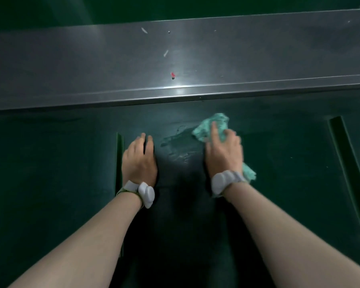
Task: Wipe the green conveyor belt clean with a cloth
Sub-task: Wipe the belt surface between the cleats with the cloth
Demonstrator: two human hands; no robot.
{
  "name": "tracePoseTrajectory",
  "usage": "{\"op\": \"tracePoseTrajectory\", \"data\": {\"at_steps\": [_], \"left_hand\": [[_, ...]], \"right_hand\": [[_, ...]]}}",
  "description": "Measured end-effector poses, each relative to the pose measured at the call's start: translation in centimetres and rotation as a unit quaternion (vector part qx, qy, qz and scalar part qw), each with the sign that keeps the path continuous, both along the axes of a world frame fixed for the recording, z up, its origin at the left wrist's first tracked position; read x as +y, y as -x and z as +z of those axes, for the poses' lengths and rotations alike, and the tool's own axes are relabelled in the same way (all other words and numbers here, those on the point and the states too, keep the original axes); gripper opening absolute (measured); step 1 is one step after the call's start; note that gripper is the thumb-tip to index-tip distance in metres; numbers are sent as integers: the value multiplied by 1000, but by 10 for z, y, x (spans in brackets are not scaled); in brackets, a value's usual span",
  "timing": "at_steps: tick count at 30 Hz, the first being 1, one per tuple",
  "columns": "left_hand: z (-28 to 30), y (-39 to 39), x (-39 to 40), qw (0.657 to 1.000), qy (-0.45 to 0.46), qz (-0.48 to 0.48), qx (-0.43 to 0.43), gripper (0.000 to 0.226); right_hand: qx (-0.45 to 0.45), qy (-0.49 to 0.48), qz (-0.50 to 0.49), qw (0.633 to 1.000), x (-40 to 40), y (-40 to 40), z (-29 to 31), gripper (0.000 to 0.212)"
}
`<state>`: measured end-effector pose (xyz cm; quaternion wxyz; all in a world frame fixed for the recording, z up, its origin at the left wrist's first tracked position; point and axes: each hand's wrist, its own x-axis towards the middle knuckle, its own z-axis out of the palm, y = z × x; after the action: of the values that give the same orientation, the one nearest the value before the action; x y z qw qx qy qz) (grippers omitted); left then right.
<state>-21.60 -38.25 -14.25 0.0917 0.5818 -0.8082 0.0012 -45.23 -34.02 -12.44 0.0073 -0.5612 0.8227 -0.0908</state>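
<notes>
Right hand [223, 148]: palm down on the cloth [213, 126], fingers spread and pressing it flat to the belt [50, 163]. Not a pinch; thumb not visible, so whether any cloth is gathered underneath cannot be told. Index finger lies along the cloth's middle. Cloth is crumpled teal, bunched ahead of the fingers, with a tail sticking out behind the wrist on the outer side.

Left hand [139, 156]: flat on the belt, fingers together, holding nothing. Reads as a brace. It sits just beside a raised green cleat [119, 159] on its outer side.

Between the hands: a wet, shiny smear [179, 146] on the belt, touching the cloth's left edge. Rest of the belt looks matte and dry. A second cleat [349, 173] lies well to the right.

Beyond the belt: steel rail [92, 69] running across, carrying small debris, pale flecks and a red bit [172, 74]. Not part of the task surface.

Judgement: wiping under way, early; only one patch looks treated.

To do the stroke well:
- keep the palm flat so pressure spreads over the whole cloth, not the fingertips alone
- overlap passes, working cleat to cleat
- tuck in the trailing tail so it does not drag grime back
- run the cloth edge into the cleat bases and along the rail seam, where dirt likely collects
- refold to a clean face once soiled.
</notes>
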Motion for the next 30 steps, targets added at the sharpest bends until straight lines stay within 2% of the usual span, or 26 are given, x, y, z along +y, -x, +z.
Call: {"op": "tracePoseTrajectory", "data": {"at_steps": [5,7,9,12,15,17,20,22,25,30], "left_hand": [[2,3,1,1000,-12,9,-1,44],[-3,4,2,1000,-10,15,-1,46],[-8,6,1,1000,-2,21,0,46],[-10,5,0,1000,7,28,-4,47],[-9,3,-2,999,10,26,-18,33],[-8,0,-4,999,3,20,-30,26],[-6,-4,-2,999,-31,27,-35,38],[-4,4,2,998,-47,16,-24,47],[1,1,-1,997,-73,20,-21,49],[2,6,2,996,-74,26,-29,46]], "right_hand": [[-11,-30,-236,971,9,104,9,57],[-19,-23,-259,965,6,98,6,57],[-22,-11,-221,975,-8,70,3,57],[-26,16,-81,996,-31,-12,0,53],[-39,31,84,995,-37,-107,-3,51],[-50,-4,129,990,-35,-131,0,54],[-25,9,123,992,-36,-98,-3,53],[-21,5,69,997,-31,-47,-1,55],[-13,-22,17,1000,-26,30,2,58],[14,-59,-169,984,27,194,11,55]]}}
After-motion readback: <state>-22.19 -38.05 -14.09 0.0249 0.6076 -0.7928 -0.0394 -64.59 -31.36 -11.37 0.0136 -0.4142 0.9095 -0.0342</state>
